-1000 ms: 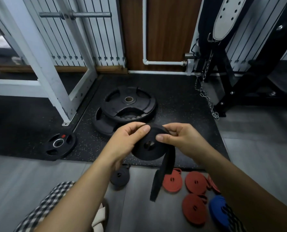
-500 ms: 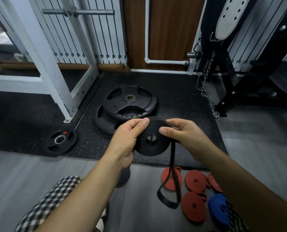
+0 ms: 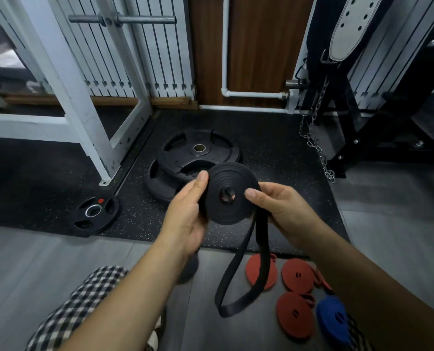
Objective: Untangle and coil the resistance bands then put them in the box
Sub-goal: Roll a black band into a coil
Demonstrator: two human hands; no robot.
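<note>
Head view only, so we go by that. Our left hand (image 3: 185,214) pinches the near-left rim of the black band (image 3: 232,193), thumb up along its edge, while our right hand (image 3: 284,211) grips the right side with the thumb pressed on the coil's face. Most of this band is wound into a flat disc held above the speckled mat (image 3: 274,148); a loose loop (image 3: 238,287) hangs from its lower right edge toward the grey floor (image 3: 33,262).

We judge the coiling of this band to be nearly done, with that hanging loop left to wind in. On the floor below lie three red coils (image 3: 295,317) close together and a blue coil (image 3: 332,317) just beside them, all already rolled. Another dark coil seems to sit behind our left wrist, mostly hidden. No box shows anywhere here, so none of the boxing step can be confirmed.
</note>
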